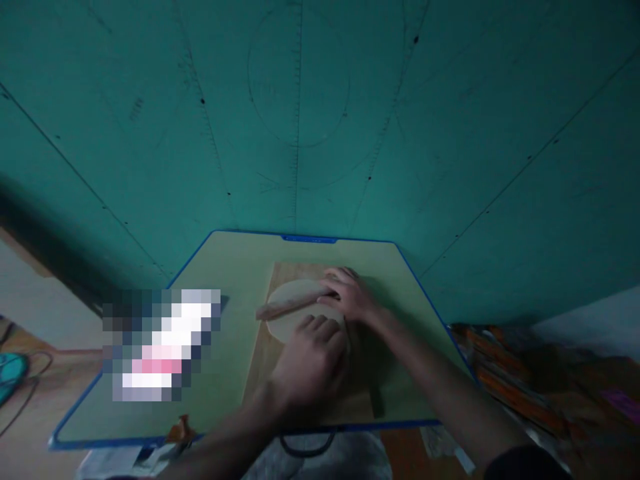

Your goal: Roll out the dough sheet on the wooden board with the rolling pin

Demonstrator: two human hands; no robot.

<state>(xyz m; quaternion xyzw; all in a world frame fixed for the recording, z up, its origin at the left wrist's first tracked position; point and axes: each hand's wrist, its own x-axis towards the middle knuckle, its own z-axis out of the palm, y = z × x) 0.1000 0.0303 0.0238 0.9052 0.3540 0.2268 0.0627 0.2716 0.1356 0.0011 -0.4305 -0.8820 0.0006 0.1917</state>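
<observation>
A flat round piece like rolled dough (pixel 295 291) lies on a wooden board (pixel 260 363). Across it runs a wooden rolling pin (pixel 285 307), its left end reaching past the board's edge. My right hand (pixel 350 295) is bent over the pin's right end, gripping it. My left hand (pixel 315 350) rests on the near part of the round piece with its fingers curled in; whatever is under those fingers is hidden.
The board lies on a pale table with a blue rim (pixel 310 239). A blurred-out bright object (pixel 170 340) is at the table's left, and a small brown item (pixel 181 430) sits at the front edge. A green wall (pixel 320 120) rises behind.
</observation>
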